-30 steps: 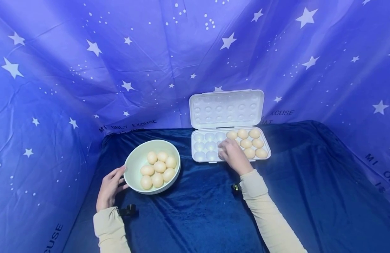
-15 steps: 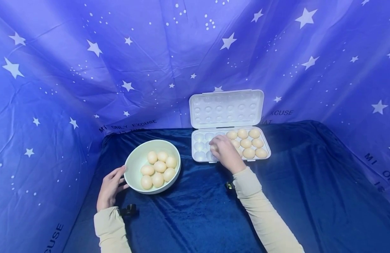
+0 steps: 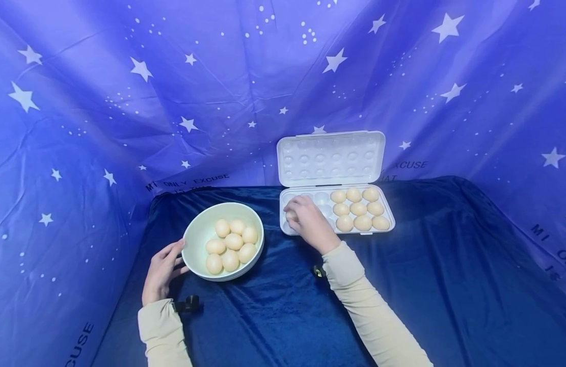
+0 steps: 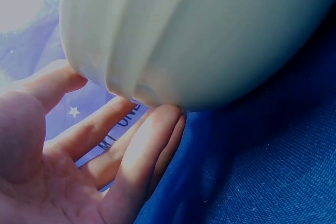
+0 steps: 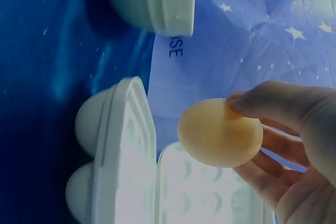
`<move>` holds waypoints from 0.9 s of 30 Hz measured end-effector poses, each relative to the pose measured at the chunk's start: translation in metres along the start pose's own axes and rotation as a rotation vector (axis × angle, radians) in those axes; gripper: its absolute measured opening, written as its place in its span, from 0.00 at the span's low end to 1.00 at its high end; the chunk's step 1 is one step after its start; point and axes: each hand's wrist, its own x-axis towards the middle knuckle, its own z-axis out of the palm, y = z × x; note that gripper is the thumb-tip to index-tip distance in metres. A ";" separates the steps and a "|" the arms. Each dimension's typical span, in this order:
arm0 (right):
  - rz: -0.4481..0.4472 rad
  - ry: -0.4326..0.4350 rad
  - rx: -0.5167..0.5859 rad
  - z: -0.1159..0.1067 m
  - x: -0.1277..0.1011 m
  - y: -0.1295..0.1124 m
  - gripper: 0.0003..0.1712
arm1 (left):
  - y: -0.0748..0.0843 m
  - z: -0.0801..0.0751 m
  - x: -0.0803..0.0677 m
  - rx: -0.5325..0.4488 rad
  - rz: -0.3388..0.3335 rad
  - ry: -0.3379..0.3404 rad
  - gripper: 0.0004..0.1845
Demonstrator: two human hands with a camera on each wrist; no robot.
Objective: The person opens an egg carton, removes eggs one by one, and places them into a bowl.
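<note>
A pale green bowl [image 3: 195, 232] stands at the left of the cloth with several light brown eggs [image 3: 231, 260] inside. My left hand [image 3: 160, 272] is at its left side, thumb and fingertips touching the outer wall near the rim, the fingers fairly straight in the left wrist view. My right hand [image 3: 310, 224] pinches an egg [image 5: 218, 132] between thumb and fingers. It is over the left part of a white egg carton [image 3: 283, 232]. Eggs [image 3: 358, 209] fill the carton's right columns. My hand hides part of the left hollows.
The carton's dimpled lid [image 3: 330, 158] stands up at the back against a blue curtain [image 3: 246, 76] printed with stars. A dark blue velvet cloth [image 3: 264, 316] covers the table. A black wrist device [image 3: 188, 304] sits by the left sleeve.
My right hand has moved left across the carton with the egg, uncovering eggs in its middle. My left hand stays at the bowl.
</note>
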 end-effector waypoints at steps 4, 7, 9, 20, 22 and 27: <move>-0.031 0.005 0.005 0.004 0.005 -0.008 0.10 | 0.000 0.001 0.001 0.006 0.000 0.005 0.34; -0.060 -0.001 -0.005 0.006 0.009 -0.014 0.10 | 0.000 0.001 0.001 0.006 0.005 0.001 0.34; -0.084 -0.010 -0.014 0.007 0.012 -0.019 0.09 | 0.000 0.001 0.001 0.005 0.007 -0.002 0.34; -0.203 -0.076 -0.004 0.015 0.031 -0.049 0.07 | -0.002 0.001 0.002 0.000 0.004 -0.007 0.32; -0.209 -0.097 -0.005 0.017 0.032 -0.052 0.08 | -0.002 0.000 0.003 -0.001 -0.003 -0.006 0.33; -0.230 -0.131 -0.009 0.024 0.034 -0.059 0.08 | -0.001 -0.001 0.004 0.001 -0.023 -0.011 0.35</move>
